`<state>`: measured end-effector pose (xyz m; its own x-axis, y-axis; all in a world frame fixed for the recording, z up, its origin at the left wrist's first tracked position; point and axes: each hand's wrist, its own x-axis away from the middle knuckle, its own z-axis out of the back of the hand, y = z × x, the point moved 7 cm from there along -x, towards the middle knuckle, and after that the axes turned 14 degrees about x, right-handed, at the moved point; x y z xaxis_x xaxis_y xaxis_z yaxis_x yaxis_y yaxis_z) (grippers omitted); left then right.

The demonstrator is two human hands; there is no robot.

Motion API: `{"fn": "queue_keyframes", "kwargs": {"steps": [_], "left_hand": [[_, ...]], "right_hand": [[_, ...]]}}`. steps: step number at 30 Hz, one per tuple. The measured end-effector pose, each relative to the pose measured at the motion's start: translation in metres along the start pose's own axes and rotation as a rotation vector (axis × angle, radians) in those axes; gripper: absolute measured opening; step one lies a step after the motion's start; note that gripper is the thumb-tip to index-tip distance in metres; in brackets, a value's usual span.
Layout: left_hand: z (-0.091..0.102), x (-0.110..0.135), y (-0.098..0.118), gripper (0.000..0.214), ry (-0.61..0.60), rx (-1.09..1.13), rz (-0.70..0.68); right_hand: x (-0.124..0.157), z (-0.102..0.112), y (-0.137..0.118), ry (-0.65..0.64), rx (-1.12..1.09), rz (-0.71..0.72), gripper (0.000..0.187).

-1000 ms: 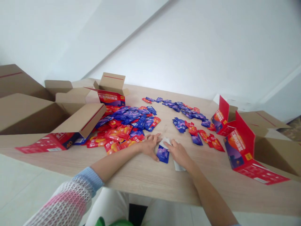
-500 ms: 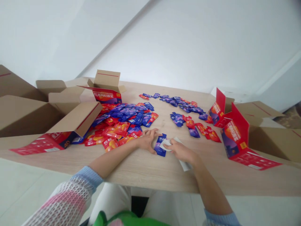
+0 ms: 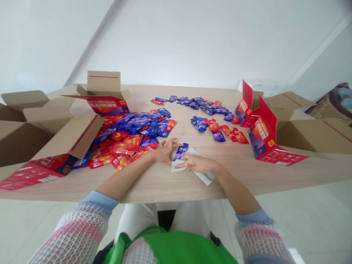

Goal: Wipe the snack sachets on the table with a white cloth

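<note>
A blue and purple sachet (image 3: 180,151) lies flat on the table in front of me, its lower part covered by a white cloth or tissue (image 3: 202,176). My right hand (image 3: 200,163) grips that tissue and presses it over the sachet. On the sachet's left side, my left hand (image 3: 165,151) rests with fingers spread, the fingertips at or near its edge; whether they touch it is hard to see. Just left of that hand spreads a large heap of red and blue sachets (image 3: 129,141).
Smaller groups of blue and red sachets lie toward the back (image 3: 209,106) and the right (image 3: 214,128). Open cardboard boxes stand at the left (image 3: 82,135), back left (image 3: 110,106) and right (image 3: 275,146). The table's front edge (image 3: 170,201) runs close to my lap.
My right hand has moved the tissue left and down across the sachet's lower part. My left hand stays beside the sachet. The whole view has shifted with my head.
</note>
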<state>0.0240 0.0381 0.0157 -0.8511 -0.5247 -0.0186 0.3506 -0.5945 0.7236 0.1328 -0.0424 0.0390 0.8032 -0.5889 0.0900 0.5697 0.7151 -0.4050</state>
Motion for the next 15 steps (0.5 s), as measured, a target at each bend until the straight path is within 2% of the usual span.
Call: {"fn": "queue_keyframes", "kwargs": {"steps": [3,4,6,8,15], "left_hand": [[0.000,-0.001,-0.002,0.133,-0.021,0.006,0.047],[0.000,-0.001,-0.003,0.135,-0.028,0.005,0.062],[0.000,-0.001,-0.003,0.138,-0.048,0.004,0.079],[-0.001,-0.002,-0.002,0.140,-0.069,0.005,0.082],[0.003,-0.001,0.001,0.138,-0.047,0.050,0.043]], "right_hand": [[0.001,0.015,0.024,0.252,0.107,-0.309,0.043],[0.004,0.018,0.033,0.298,0.165,-0.423,0.043],[0.008,0.021,0.045,0.305,0.288,-0.577,0.044],[0.007,0.019,0.048,0.248,0.377,-0.592,0.043],[-0.005,0.014,0.030,0.120,0.479,-0.439,0.044]]}}
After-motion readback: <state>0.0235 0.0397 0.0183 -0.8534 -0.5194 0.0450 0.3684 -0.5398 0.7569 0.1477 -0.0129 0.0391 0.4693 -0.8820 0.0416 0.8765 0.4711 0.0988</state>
